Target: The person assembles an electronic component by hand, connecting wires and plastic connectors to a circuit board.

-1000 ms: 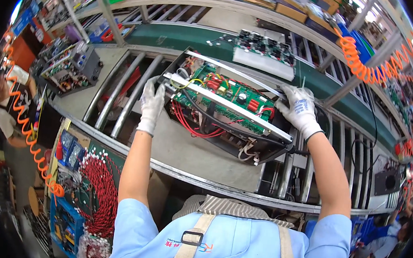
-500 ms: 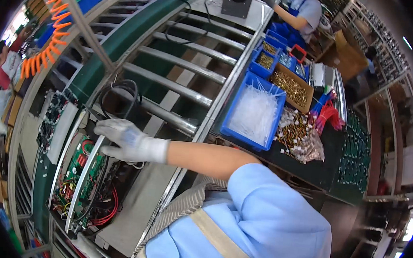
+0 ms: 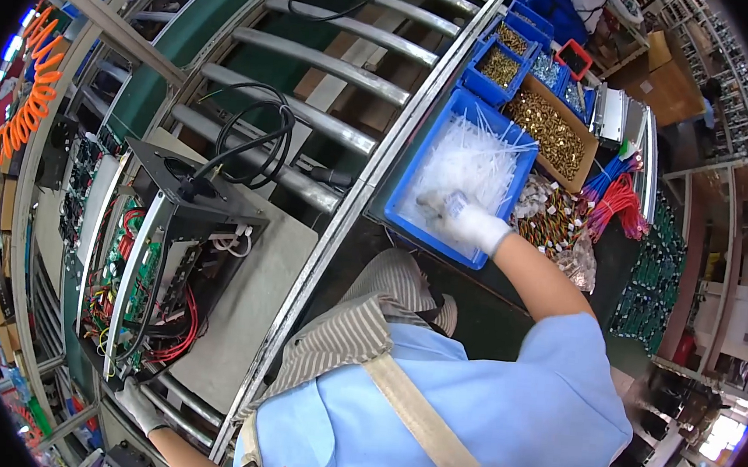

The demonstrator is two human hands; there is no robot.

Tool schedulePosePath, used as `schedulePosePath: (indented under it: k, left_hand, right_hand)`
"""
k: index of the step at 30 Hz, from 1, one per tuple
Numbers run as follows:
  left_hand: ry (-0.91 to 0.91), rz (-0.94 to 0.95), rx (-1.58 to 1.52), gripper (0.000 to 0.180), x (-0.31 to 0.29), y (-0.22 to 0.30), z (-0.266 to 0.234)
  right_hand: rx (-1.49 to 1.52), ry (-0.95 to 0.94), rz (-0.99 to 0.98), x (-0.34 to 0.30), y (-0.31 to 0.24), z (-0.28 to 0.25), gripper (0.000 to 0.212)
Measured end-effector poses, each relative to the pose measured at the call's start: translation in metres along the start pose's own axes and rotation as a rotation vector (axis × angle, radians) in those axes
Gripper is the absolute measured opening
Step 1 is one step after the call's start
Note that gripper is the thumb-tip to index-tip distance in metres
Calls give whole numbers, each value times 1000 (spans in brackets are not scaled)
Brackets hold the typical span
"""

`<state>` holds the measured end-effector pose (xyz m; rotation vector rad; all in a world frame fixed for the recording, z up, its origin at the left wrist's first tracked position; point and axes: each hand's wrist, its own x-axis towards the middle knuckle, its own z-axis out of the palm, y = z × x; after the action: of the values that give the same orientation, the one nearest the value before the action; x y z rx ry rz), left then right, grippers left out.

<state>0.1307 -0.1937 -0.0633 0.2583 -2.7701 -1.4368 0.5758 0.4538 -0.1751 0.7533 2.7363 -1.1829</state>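
My right hand, in a white glove, reaches into a blue bin of thin white cable ties. Its fingers are curled down among the ties; what lies between them cannot be made out. My left hand, also gloved, is at the near end of an open electronics chassis, fingers bent against its corner and partly hidden. Green circuit boards and red, yellow and black wires fill the chassis. A black end panel with a coiled black cable rises at its far end.
Metal rollers run along the line beyond the chassis, which stands on a pale board. Right of the bin are a cardboard box of brass fittings, bagged wire connectors, red wire bundles and green circuit boards. An orange coiled hose hangs at left.
My right hand has left the far end of the chassis and moved right into the cable tie bin. My left hand has shifted up against the near end of the chassis. The view has turned.
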Motion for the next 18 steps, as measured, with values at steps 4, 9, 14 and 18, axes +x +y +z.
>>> schedulePosePath:
  k: [4, 9, 14, 18]
  left_hand:
    - [-6, 89, 52, 29, -41, 44, 11]
    - [-19, 18, -5, 42, -43, 45, 20]
    - [-12, 124, -5, 44, 28, -27, -3]
    - [-12, 125, 57, 42, 21, -19, -2]
  right_hand:
    - [-255, -24, 318, 28, -32, -22, 46]
    - [-48, -189, 229, 12, -47, 7, 80]
    - [29, -213, 268, 23, -33, 17, 75]
    - [150, -308, 219, 19, -29, 14, 71]
